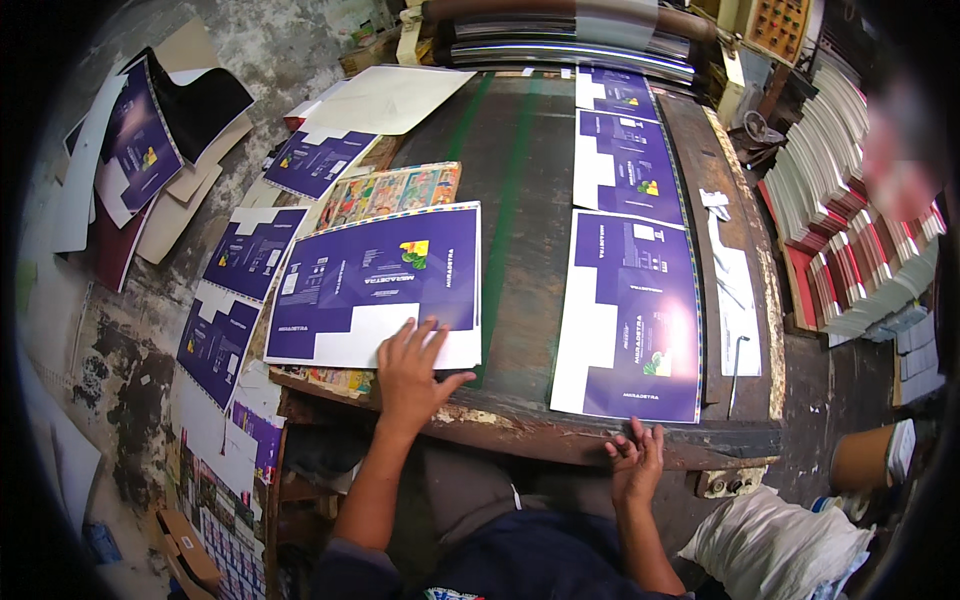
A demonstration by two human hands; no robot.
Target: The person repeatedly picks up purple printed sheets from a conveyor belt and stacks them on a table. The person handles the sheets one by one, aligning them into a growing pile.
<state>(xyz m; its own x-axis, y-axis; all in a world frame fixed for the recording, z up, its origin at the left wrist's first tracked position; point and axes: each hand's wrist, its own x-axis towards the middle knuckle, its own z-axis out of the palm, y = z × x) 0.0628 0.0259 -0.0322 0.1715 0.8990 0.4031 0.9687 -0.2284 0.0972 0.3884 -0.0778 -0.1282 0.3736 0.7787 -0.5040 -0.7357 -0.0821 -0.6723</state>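
My left hand lies with spread fingers on the near white edge of a purple-and-white printed sheet, which rests on a pile at the left of the work table. My right hand is palm up at the table's front edge, its fingers loosely bent and apart, holding nothing. Just beyond those fingertips lies another purple-and-white printed sheet. Farther back, a row of similar sheets runs toward the rollers.
Dark rollers span the table's far end. A metal rod and a white paper strip lie along the right side. Stacked boards stand right, with a white sack below. Loose sheets lean at left.
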